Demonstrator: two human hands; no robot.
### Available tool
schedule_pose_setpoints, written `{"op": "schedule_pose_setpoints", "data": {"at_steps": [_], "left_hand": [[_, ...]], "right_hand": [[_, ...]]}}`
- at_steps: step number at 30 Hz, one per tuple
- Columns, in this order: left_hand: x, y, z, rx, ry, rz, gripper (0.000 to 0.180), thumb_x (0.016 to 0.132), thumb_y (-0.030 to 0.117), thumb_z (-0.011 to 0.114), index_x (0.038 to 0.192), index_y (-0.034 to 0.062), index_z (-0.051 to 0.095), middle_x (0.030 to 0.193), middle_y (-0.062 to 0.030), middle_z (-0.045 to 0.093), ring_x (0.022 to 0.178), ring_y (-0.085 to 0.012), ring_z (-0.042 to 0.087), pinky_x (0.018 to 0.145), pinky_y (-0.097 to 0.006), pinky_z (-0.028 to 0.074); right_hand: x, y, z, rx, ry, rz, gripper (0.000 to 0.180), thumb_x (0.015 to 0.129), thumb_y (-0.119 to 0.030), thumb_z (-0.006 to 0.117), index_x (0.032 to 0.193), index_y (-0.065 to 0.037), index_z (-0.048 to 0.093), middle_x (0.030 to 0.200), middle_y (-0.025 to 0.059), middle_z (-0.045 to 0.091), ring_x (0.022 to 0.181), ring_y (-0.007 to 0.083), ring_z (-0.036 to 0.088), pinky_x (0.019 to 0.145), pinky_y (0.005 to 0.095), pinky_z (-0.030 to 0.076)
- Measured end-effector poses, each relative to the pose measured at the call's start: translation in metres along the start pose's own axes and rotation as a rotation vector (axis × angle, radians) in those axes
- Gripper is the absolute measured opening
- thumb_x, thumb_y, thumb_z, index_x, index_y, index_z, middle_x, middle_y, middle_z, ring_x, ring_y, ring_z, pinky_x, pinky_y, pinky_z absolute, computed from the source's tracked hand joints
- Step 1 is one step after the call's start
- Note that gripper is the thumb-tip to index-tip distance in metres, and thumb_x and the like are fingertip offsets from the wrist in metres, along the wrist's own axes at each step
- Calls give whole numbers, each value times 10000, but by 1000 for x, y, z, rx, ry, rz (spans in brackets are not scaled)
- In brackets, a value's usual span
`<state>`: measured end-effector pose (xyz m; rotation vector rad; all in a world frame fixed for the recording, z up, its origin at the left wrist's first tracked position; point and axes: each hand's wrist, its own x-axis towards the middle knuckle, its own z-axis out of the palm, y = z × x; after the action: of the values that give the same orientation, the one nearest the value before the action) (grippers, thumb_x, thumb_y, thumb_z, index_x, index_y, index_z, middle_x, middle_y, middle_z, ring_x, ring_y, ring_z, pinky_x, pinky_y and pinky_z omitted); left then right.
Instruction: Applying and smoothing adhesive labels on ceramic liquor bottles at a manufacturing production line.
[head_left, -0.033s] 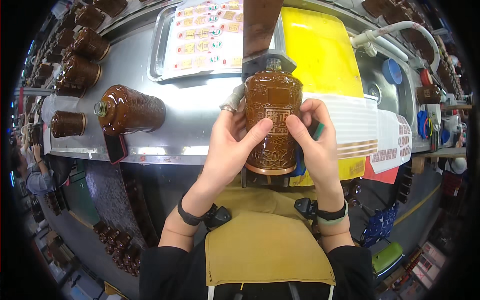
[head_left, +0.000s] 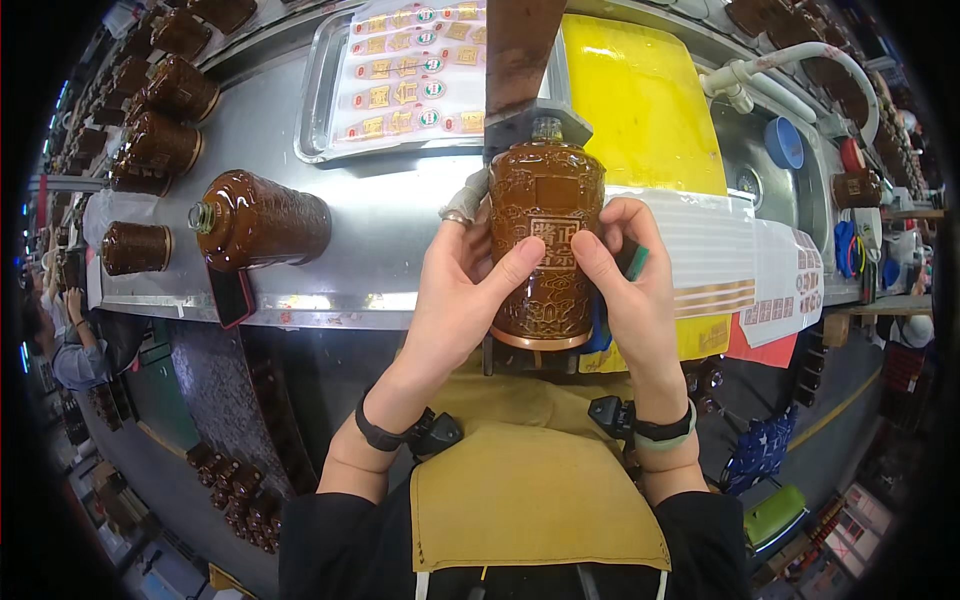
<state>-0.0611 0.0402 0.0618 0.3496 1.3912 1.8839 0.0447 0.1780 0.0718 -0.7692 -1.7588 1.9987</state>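
Note:
A glossy brown bottle with raised patterns, a gold base rim and an uncapped glass neck is held between my hands, its neck pointing away from me. My left hand grips its left side, thumb pressed at the edge of a square gold-lettered label. On the other side, my right hand lays its thumb on the label's right edge, the fingers curled by the bottle's flank. A greyish wrap covers a left fingertip. Beside the right fingers shows a small green item. The far fingers are partly hidden behind the bottle.
Another brown bottle lies on the metal bench to the left, near a phone. Beyond is a metal tray with label sheets. To the right are a yellow sheet, white strips and a sink.

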Motion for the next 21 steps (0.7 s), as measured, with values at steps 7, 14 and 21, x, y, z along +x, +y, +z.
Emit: {"op": "schedule_pose_setpoints", "data": {"at_steps": [7, 14, 21], "left_hand": [[-1, -2, 2, -4, -6, 30, 735, 945, 117, 719, 1525, -24, 290, 1429, -180, 502, 1295, -230, 531, 1099, -371, 442], [4, 3, 2, -31, -7, -4, 737, 941, 100, 719, 1519, -34, 283, 1415, -178, 510, 1291, -225, 534, 1082, -360, 456], [-4, 5, 6, 48, 15, 28, 777, 861, 88, 783, 1474, -44, 323, 1349, -177, 567, 1205, -231, 606, 1028, -370, 495]], "right_hand": [[-1, 2, -2, -3, -2, 5, 302, 920, -124, 752, 1091, -58, 512, 905, -54, 392, 844, 57, 351, 766, 188, 339], [4, 0, -3, -46, -9, -7, 288, 938, -135, 728, 1119, -56, 518, 923, -46, 402, 859, 59, 374, 784, 195, 354], [18, -42, -22, -437, -59, -246, 373, 882, 40, 608, 1237, 0, 503, 1037, 95, 577, 939, 163, 585, 851, 276, 480]]}}
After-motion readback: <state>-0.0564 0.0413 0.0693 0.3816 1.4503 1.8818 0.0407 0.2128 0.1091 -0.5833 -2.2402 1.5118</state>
